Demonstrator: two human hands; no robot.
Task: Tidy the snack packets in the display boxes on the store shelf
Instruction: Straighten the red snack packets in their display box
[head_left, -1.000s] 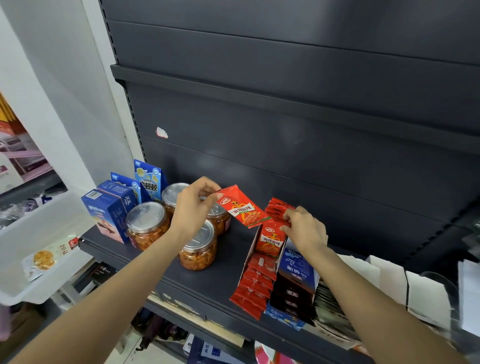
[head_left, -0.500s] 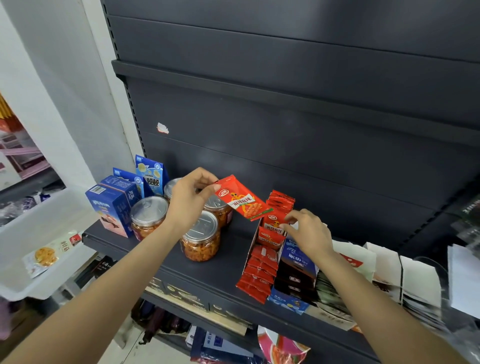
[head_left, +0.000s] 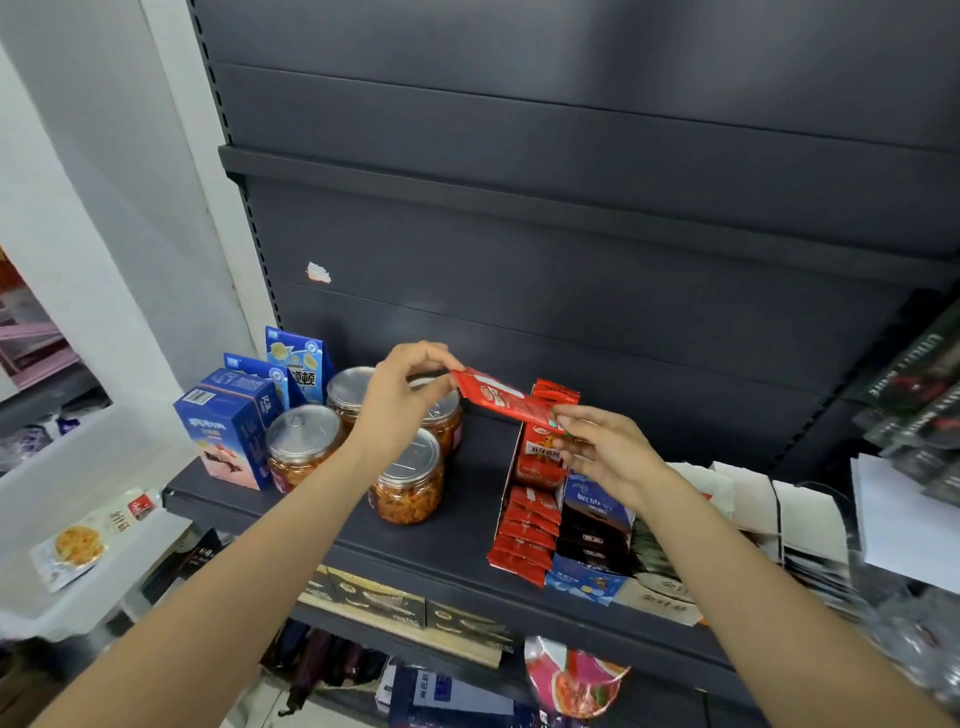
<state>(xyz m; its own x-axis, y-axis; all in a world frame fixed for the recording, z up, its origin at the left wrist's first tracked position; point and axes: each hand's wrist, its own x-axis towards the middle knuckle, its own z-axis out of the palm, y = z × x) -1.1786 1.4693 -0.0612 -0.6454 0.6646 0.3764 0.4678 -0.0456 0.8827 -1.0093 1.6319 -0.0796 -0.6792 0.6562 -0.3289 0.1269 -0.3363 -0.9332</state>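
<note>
The dark shelf (head_left: 457, 525) ran from nine o'clock down toward four o'clock; on it, at about three o'clock from the clear jars (head_left: 408, 483), stood the red display box (head_left: 527, 519), its long axis running from the back panel toward the shelf's front edge, with red packets overlapping in a row; a blue display box (head_left: 592, 545) sat just beside it on the right, its far end hidden by the right hand (head_left: 608, 452). The blue cartons (head_left: 228, 421) stood at nine o'clock from the jars. The left hand (head_left: 400, 400) pinched the upper-left end of a red snack packet (head_left: 501, 400); the right hand pinched its lower-right end; the packet hung above the red box's back end, long axis tilted from ten o'clock down to four o'clock, its print blurred.
</note>
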